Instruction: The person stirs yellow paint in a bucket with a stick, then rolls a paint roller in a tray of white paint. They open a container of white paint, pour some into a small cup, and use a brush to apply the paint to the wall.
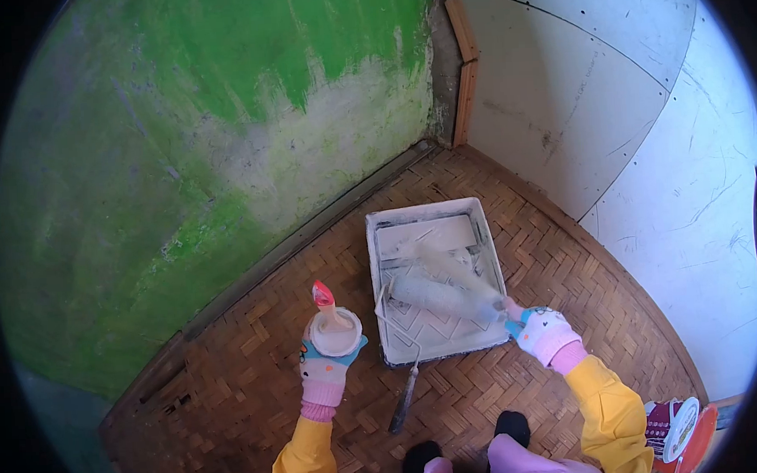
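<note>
My left hand (323,373), in a patterned glove, is wrapped around a small white paint cup (336,345). A paintbrush (324,297) with a red handle end stands in the cup. My right hand (542,331), gloved too, is closed at the right edge of the paint tray (488,224). From its fingers a pale, long thing (459,271) reaches over the tray, smeared by motion; I cannot tell what it is. Beneath it a whitish paint roller (435,297) lies in the tray, its dark handle (405,398) sticking out over the front rim.
Woven bamboo matting (258,374) covers the floor. A green wall (223,92) with whitish patches rises at left, pale panels (557,88) at right. Red and white containers (681,430) stand at the lower right. My feet (512,429) are just below the tray.
</note>
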Tool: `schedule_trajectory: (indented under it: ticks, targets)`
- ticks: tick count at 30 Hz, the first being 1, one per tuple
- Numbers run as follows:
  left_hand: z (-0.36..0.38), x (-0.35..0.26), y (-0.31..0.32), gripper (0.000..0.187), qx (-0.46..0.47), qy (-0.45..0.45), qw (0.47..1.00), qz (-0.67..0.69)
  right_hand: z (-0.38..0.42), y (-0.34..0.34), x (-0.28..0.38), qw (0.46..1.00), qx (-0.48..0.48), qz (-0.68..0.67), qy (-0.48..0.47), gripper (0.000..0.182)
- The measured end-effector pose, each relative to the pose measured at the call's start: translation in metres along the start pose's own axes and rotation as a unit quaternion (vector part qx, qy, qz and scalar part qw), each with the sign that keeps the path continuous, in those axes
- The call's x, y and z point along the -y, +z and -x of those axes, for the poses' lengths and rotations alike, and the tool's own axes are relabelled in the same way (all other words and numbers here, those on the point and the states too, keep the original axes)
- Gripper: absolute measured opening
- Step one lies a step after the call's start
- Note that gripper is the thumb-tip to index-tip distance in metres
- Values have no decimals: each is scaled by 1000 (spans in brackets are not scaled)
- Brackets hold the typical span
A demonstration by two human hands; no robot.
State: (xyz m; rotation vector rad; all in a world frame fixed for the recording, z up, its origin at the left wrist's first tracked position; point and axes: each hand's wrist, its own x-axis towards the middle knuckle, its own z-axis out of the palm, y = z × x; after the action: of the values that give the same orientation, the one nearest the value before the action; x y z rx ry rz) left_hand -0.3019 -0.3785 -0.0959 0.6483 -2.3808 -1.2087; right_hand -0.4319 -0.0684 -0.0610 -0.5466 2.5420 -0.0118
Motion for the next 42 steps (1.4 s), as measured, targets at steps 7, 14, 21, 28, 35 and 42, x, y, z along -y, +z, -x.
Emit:
schedule_trajectory:
  ticks: [7, 14, 21, 28, 35, 42]
  targets:
    - [0, 19, 10, 38, -51, 32, 998, 15, -14, 0, 4, 998, -42, -20, -47, 44]
    - [-7, -1, 1, 39, -44, 45, 997, -34, -17, -2, 2, 998, -48, -19, -46, 43]
    - [-14, -11, 13, 42, 5, 68, 995, -75, 7, -5, 13, 999, -19, -28, -29, 40]
    - [-20, -7, 16, 50, 22, 6, 998, 59, 28, 1, 11, 998, -64, -13, 14, 43]
    - [-31, -8, 23, 52, 62, 36, 997, -2, 23, 8, 6, 996, -72, -59, 18, 36]
    - [-61, 13, 38, 52, 48, 98, 991, -78, 22, 0, 7, 997, -52, -60, 3, 39]
